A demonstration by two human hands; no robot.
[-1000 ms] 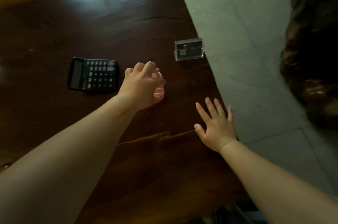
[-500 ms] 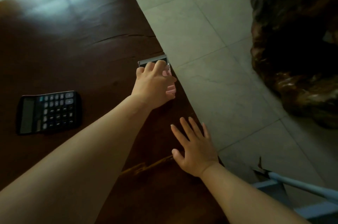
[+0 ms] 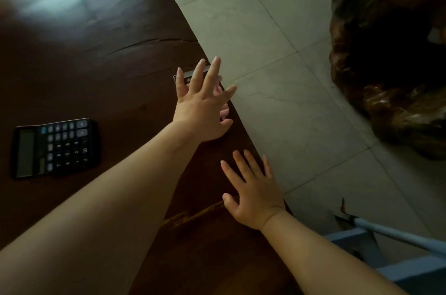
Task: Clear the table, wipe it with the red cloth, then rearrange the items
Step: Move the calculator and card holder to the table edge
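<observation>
My left hand (image 3: 204, 106) reaches over the dark wooden table (image 3: 96, 58) near its right edge, fingers spread apart. It covers most of a clear card holder (image 3: 187, 77), of which only a dark top strip shows between the fingers; whether the fingers touch it I cannot tell. My right hand (image 3: 251, 193) lies flat on the table close to the right edge, fingers apart, holding nothing. A black calculator (image 3: 54, 147) lies on the table to the left. No red cloth is in view.
The table's right edge runs diagonally beside a pale tiled floor (image 3: 277, 77). A large dark glossy carved wooden piece (image 3: 391, 53) stands on the floor at the right. A light blue metal frame (image 3: 386, 239) shows at the lower right.
My left hand moved from near the calculator to the card holder, curled over it, and now has its fingers spread. The view has shifted right. My right hand stayed flat on the table.
</observation>
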